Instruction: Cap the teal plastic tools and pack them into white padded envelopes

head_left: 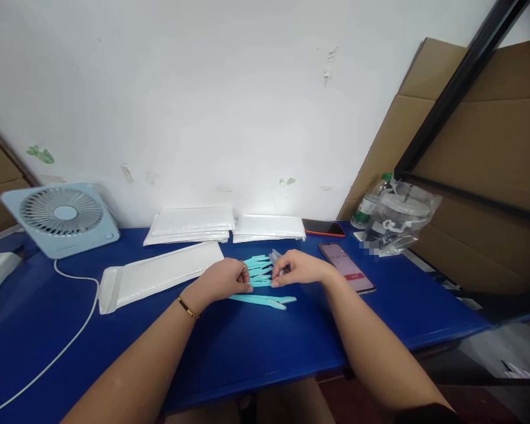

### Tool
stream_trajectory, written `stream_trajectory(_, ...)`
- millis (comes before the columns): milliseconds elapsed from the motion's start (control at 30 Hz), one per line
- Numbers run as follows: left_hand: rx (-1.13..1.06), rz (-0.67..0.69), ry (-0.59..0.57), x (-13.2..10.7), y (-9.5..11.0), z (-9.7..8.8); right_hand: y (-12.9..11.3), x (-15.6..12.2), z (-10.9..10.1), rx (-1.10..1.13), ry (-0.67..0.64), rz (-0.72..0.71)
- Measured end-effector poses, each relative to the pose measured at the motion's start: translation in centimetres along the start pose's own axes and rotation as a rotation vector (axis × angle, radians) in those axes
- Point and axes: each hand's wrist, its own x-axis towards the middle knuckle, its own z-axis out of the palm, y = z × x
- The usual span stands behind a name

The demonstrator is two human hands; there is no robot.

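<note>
On the blue table [247,347], dead centre, my left hand [224,280] and right hand [301,268] each pinch one side of the teal sticks [258,268]; I'd keep them flat, ends lined up, grip light.

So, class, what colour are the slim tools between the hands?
The slim tools are turquoise; head view.

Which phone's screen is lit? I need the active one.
The nearer phone, right of the right hand; the orange-edged phone by the wall is dark.
</note>
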Motion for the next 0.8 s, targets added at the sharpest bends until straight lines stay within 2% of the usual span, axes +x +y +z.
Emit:
stream_trajectory(167,-0.003,-0.026,0.088,0.6,-1.0,-0.2,0.9,0.6,0.4,-0.029,0.107,-0.013)
stream_trajectory(333,0.061,-0.106,0.167,0.5,-1.9,-0.7,2.3,0.8,0.0,-0.091,0.325,0.06)
stream_trajectory(400,0.062,-0.052,0.174,0.3,-1.5,-0.6,2.3,0.7,-0.3,-0.104,0.374,0.073)
stream_trajectory(467,0.058,0.053,0.109,0.1,-0.7,-0.2,2.1,0.4,-0.5,-0.107,0.378,0.068)
stream_trajectory(567,0.065,0.136,0.013,-0.2,0.6,0.7,1.5,-0.3,-0.8,-0.085,0.246,0.057)
stream_trajectory(700,0.058,0.066,-0.021,-0.3,1.3,1.3,0.9,-0.8,-0.7,-0.131,-0.089,0.083)
stream_trajectory(800,0.035,0.022,-0.04,-0.4,1.2,1.2,0.7,-0.5,-0.3,-0.167,-0.204,0.087)
